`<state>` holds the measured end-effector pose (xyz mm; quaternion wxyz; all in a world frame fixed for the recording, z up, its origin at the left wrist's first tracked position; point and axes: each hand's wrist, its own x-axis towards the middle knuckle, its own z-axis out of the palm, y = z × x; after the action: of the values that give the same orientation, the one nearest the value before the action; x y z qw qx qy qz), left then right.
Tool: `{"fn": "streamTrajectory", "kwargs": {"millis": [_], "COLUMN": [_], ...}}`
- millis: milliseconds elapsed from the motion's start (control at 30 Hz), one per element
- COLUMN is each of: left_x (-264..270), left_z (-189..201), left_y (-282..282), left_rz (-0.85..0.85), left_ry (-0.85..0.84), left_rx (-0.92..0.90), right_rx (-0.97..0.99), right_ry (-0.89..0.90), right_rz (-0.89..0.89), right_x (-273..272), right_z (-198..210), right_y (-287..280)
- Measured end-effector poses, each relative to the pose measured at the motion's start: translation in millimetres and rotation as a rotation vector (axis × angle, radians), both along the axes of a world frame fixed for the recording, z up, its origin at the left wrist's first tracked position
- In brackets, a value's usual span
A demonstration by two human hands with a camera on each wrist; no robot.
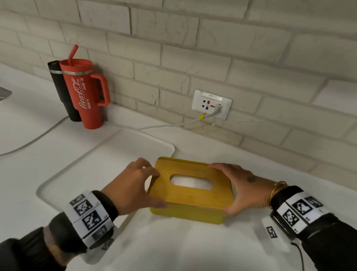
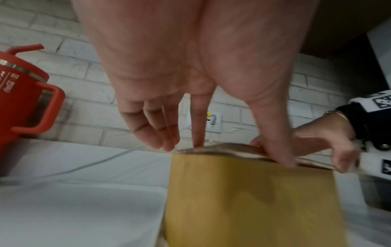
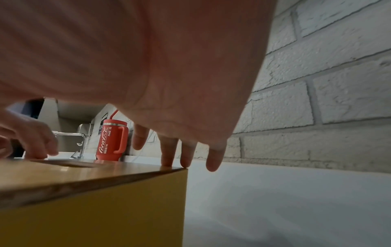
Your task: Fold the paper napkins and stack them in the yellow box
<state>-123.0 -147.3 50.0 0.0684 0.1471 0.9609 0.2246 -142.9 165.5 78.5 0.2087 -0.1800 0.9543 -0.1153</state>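
The yellow box (image 1: 187, 215) stands on the white counter, capped by a wooden lid (image 1: 191, 197) with an oval slot. White paper napkin (image 1: 192, 182) shows through the slot. My left hand (image 1: 157, 188) grips the lid's left end, thumb on the near edge and index finger on the far edge. My right hand (image 1: 228, 188) holds the right end the same way. In the left wrist view the left hand (image 2: 241, 154) pinches the lid (image 2: 222, 149) above the box wall (image 2: 253, 200). In the right wrist view the right hand's fingertips (image 3: 169, 163) rest on the lid (image 3: 84, 173).
A white tray (image 1: 102, 169) lies left of the box, touching it. A red tumbler (image 1: 87, 94) and a black bottle (image 1: 61, 89) stand at the brick wall, back left. A white cable (image 1: 163, 125) runs from the wall socket (image 1: 211, 104) along the counter.
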Motion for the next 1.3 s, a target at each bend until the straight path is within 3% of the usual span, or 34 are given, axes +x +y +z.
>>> {"fn": "streamTrajectory", "kwargs": {"millis": [100, 267, 467, 667, 933, 1300], "left_x": [-21, -55, -77, -92, -107, -130], "left_z": [15, 38, 38, 34, 34, 22], "left_y": [2, 23, 31, 29, 47, 61], "left_rz": [-0.089, -0.228, -0.270, -0.320, -0.399, -0.448], "left_ry": [-0.090, -0.297, -0.288, -0.291, -0.309, -0.310], "left_rx": [-0.064, -0.321, -0.439, -0.433, -0.286, -0.233], "right_rx": [-0.012, -0.058, -0.054, -0.113, -0.145, -0.064], "right_ry": [0.005, -0.032, -0.045, -0.052, 0.043, 0.019], "right_rz": [0.006, -0.021, -0.061, -0.098, -0.086, -0.165], "right_x": [-4, -9, -12, -9, -5, -20], "right_z": [0, -5, -12, -15, -25, -23], "right_y": [5, 13, 20, 23, 31, 34]}}
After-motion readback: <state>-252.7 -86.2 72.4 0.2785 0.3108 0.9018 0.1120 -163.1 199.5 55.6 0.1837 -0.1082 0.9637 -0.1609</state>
